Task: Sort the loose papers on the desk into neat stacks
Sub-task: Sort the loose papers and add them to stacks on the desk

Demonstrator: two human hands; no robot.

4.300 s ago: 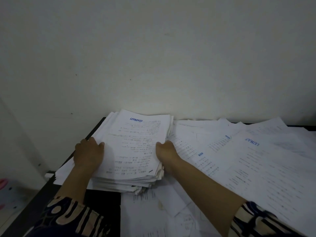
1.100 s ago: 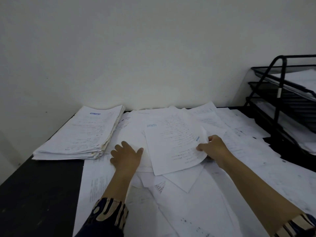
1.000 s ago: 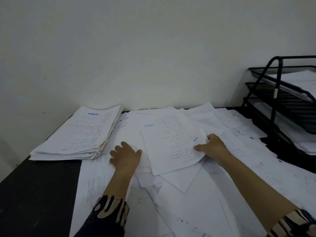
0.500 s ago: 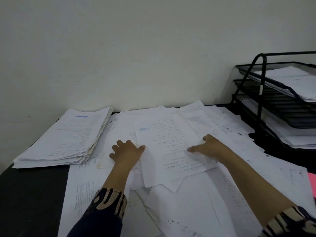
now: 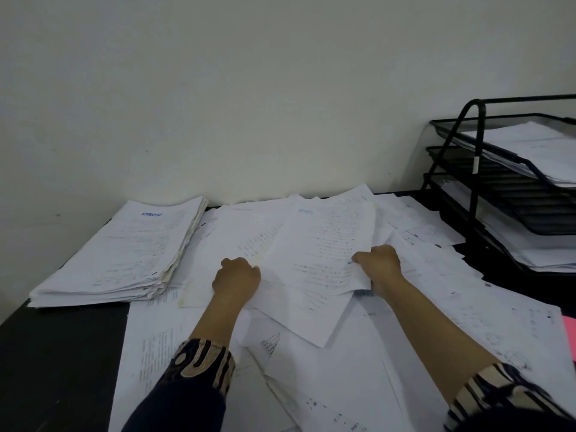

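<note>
Loose papers [image 5: 311, 353] sprawl across the middle of the dark desk [image 5: 56, 353], and both hands are in them. The right hand [image 5: 378, 265] pinches the edge of a printed sheet [image 5: 324, 244]; the left hand [image 5: 237, 275] curls over its other edge. At far left sits the neat stack [image 5: 124, 254] (top page stamped APPROVED), with a black tray rack [image 5: 498, 188] at right.

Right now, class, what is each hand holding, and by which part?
The right hand grips the top sheet by its right edge. The left hand is curled at that sheet's left edge; whether it grips it cannot be told.
</note>
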